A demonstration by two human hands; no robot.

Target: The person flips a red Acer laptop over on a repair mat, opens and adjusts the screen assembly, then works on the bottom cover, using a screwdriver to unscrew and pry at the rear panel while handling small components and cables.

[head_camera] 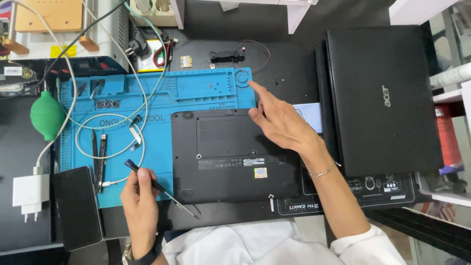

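Centrally, right hand (279, 122), fingers spread, reaches over upturned laptop (230, 157) toward blue mat (157, 98); left hand (140, 196) clamps screwdriver (157, 186) nearby.

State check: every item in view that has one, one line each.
small laptop: closed, bottom side up, on the blue mat
large black laptop: lid shut, lying flat
left hand: gripping a screwdriver, tip off the laptop
right hand: empty, forefinger out toward the mat's round tray
phone: screen dark, lying flat
white charger: unplugged, cable attached
green air blower: lying at the mat's edge
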